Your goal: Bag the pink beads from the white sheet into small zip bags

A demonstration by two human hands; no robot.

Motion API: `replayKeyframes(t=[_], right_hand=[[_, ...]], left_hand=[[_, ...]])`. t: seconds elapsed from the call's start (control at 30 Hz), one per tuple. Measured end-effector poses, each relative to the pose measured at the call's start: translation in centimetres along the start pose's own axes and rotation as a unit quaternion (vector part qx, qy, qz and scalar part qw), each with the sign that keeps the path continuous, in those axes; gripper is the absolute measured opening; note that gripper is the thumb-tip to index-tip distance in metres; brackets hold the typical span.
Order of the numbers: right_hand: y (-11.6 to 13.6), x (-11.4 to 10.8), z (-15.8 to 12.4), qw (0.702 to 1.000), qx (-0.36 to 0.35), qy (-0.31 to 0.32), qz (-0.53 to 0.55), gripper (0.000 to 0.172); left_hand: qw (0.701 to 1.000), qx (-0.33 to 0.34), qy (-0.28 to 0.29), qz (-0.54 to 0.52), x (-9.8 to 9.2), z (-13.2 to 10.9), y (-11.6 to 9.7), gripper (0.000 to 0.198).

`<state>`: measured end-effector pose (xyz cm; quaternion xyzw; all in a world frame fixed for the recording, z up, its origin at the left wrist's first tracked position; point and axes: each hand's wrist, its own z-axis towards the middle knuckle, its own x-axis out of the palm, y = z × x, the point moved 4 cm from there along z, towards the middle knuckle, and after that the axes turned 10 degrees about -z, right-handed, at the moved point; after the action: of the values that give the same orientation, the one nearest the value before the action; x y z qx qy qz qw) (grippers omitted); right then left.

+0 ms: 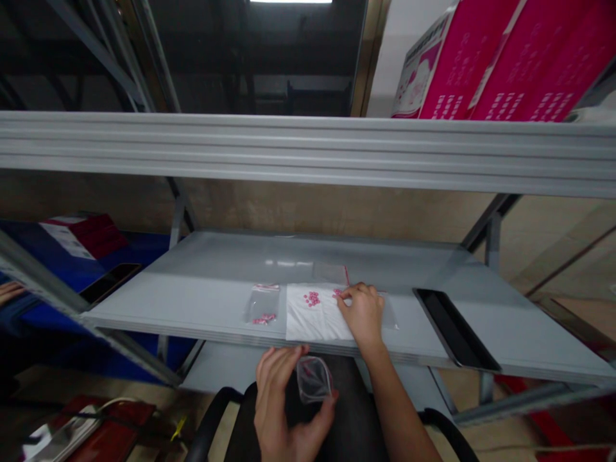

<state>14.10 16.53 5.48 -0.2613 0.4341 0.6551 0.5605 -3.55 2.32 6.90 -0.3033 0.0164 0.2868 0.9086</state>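
My left hand is below the shelf's front edge, its fingers closed on a small clear zip bag that looks empty. My right hand rests on the grey shelf, fingertips pinched at some tiny pink pieces at the far edge of a white sheet. A cluster of small pink pieces lies on that sheet. To the left lies a filled clear zip bag with pink pieces at its bottom. Another clear bag lies just behind the sheet.
A black tray lies on the shelf's right part. A grey shelf beam crosses overhead, with pink cartons on top. At the left are a blue surface with a red-and-white box, a dark phone and another person's hand. A black chair is under me.
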Motion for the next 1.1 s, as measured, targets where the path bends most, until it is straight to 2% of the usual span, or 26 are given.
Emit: replayKeyframes(t=[0.13,0.27,0.33,0.37,0.47,0.57,0.67,0.73,0.8,0.87,0.93,1.03,1.1], right_hand=[[-0.1,-0.4,0.1,0.998,0.007,0.002,0.056,0.013],[0.9,-3.0,-1.0,0.986,-0.041,0.044,0.156,0.008],[1.8,-4.9,-2.1,0.967,-0.083,0.079,0.228,0.008],[2.4,-5.7,-2.8,0.946,-0.106,0.104,0.288,0.008],[3.4,-7.4,-4.6,0.905,-0.109,0.143,0.386,0.009],[3.6,-7.7,-6.1,0.908,-0.075,0.140,0.387,0.008],[3.8,-6.9,-7.4,0.907,-0.062,0.159,0.384,0.015],[3.7,-6.3,-8.0,0.900,-0.052,0.177,0.395,0.011],[3.3,-5.9,-8.2,0.885,-0.033,0.185,0.425,0.009],[2.8,-5.7,-8.1,0.865,-0.015,0.188,0.465,0.007],[2.2,-5.8,-7.9,0.846,0.004,0.195,0.497,0.005],[1.5,-5.8,-7.7,0.817,0.041,0.215,0.534,0.004],[1.2,-5.7,-7.7,0.801,0.067,0.222,0.553,0.004]], left_hand=[[0.997,-0.069,0.025,-0.030,0.4,0.3,0.4,0.045],[0.989,-0.129,0.063,-0.039,1.1,0.1,1.3,0.048],[0.985,-0.149,0.079,-0.041,1.6,-0.3,1.8,0.047],[0.983,-0.155,0.084,-0.042,1.8,-0.5,2.0,0.047],[0.980,-0.169,0.095,-0.046,2.3,-0.9,2.3,0.046],[0.979,-0.174,0.091,-0.052,2.4,-1.2,2.3,0.045],[0.981,-0.169,0.077,-0.060,2.3,-1.1,2.0,0.046],[0.980,-0.176,0.071,-0.065,2.2,-1.0,1.9,0.046],[0.971,-0.210,0.074,-0.083,2.2,-1.0,2.0,0.049],[0.946,-0.274,0.094,-0.144,2.3,-1.0,2.2,0.053],[0.898,-0.345,0.131,-0.239,2.6,-1.1,2.5,0.051],[0.811,-0.419,0.210,-0.350,3.2,-1.5,2.5,0.033],[0.778,-0.440,0.250,-0.373,3.4,-1.8,2.4,0.020]])
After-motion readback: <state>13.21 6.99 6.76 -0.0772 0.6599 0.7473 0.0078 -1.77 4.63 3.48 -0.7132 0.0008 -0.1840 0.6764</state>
